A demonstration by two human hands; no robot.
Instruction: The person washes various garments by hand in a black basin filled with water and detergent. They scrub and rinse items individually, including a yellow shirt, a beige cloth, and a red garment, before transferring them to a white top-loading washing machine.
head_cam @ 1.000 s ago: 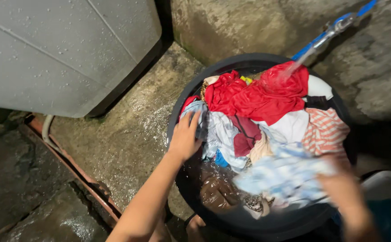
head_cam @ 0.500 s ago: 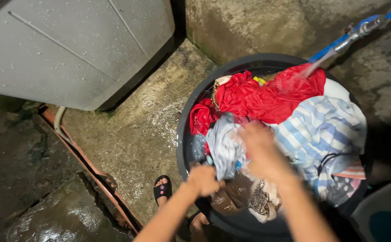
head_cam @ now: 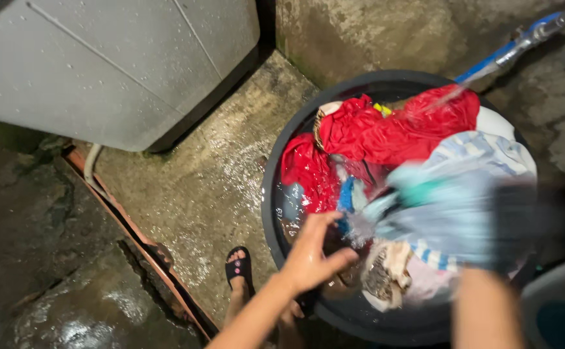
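Head view: left hand (head_cam: 313,258), loosely open and holding nothing, rests at the black basin's (head_cam: 276,213) near rim; blurred pale blue garment (head_cam: 450,213) lies just right; right hand's grip unclear.

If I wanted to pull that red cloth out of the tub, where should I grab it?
Probably the raised fold at the top of the red cloth, coming from above. It lies on top of the pile in the tub, bunched, and nothing covers it.
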